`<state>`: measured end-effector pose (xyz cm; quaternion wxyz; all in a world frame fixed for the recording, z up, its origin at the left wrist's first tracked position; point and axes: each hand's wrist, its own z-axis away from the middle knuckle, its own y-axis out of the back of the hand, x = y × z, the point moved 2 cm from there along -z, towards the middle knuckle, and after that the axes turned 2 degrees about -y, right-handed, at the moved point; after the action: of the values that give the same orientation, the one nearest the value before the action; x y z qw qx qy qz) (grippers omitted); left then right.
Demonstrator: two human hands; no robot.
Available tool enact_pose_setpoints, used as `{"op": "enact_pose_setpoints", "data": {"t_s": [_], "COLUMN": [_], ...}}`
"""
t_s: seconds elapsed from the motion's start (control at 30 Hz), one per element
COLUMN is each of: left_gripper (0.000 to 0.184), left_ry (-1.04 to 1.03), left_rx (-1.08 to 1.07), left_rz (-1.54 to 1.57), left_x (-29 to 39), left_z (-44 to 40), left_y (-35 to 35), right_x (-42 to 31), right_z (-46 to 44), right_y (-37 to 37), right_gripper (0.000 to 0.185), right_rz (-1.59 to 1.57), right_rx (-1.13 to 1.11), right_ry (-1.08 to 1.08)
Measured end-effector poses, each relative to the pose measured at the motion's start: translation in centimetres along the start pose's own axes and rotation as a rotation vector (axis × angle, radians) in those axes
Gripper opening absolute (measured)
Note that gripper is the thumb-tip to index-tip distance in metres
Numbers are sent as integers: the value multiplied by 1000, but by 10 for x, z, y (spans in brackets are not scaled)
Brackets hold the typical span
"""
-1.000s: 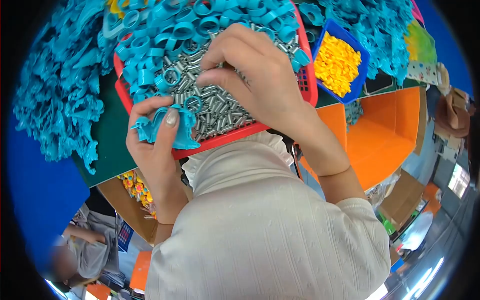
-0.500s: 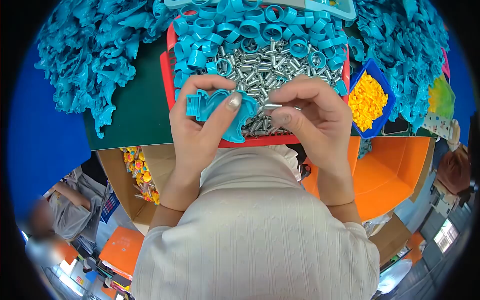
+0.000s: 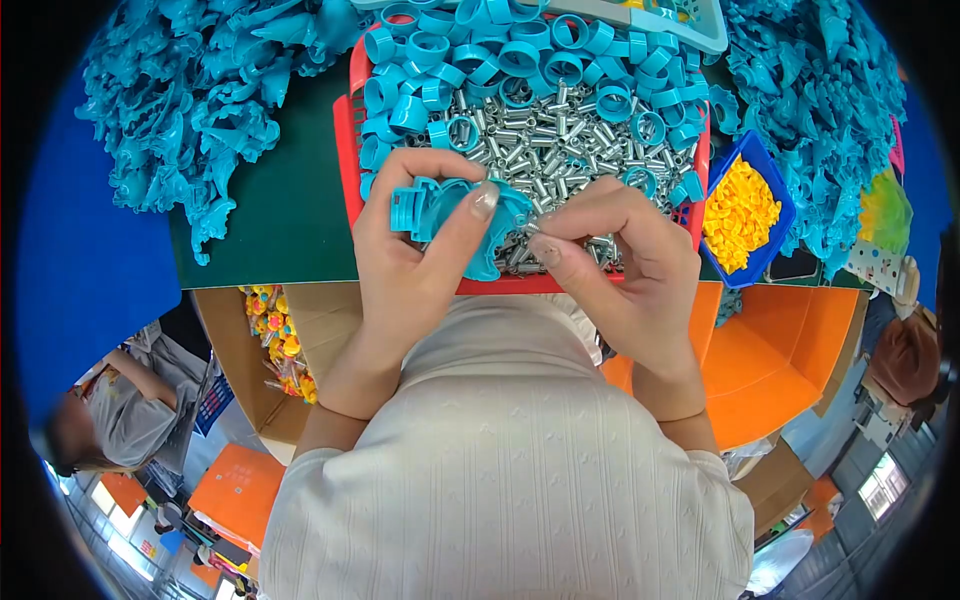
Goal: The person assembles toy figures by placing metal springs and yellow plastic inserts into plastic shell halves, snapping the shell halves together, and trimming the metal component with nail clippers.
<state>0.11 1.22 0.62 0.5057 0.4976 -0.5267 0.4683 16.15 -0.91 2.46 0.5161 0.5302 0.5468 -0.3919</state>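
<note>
We see the left hand (image 3: 408,262) gripping a turquoise plastic piece (image 3: 432,203) over the near edge of the red basket (image 3: 346,150), while the right hand (image 3: 640,262) pinches a small metal tube (image 3: 531,228) (partly hidden from us) beside that piece.

The moulded plastic piece (image 3: 428,207) is showing glossy teal, and the loose rings (image 3: 518,57) and heaped mouldings (image 3: 190,110) are matching it. The metal tubes (image 3: 530,140) are gleaming silver, while the basket (image 3: 347,160) is glowing red. Small plastic bits (image 3: 742,215) are standing out yellow, their tray (image 3: 783,228) deep blue. The tabletop (image 3: 300,180) is appearing dark green, the bin (image 3: 765,370) orange. The cream shirt (image 3: 500,470) is bearing fine vertical lines.
</note>
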Motion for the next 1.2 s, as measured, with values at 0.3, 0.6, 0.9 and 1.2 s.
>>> {"op": "enact_pose_setpoints", "data": {"t_s": [0.3,0.6,0.9,1.2], "left_gripper": [23,26,25,24], "left_ry": [186,200,224,321], "left_rx": [-88,-85,-63,-140], "left_rz": [314,452,430,578], "left_x": [7,1,6,1], "left_z": [5,9,11,11], "left_y": [-7,-9,-10,-11], "right_x": [8,8,2,10], "right_z": [-3,-6,-7,-8], "right_y": [-1,-10,-9,-5], "right_gripper": [13,12,14,16], "right_rz": [-39,-480,-440,-474], "right_rx": [25,-17,-51,-7], "right_ry": [19,-225,-207,-196]}}
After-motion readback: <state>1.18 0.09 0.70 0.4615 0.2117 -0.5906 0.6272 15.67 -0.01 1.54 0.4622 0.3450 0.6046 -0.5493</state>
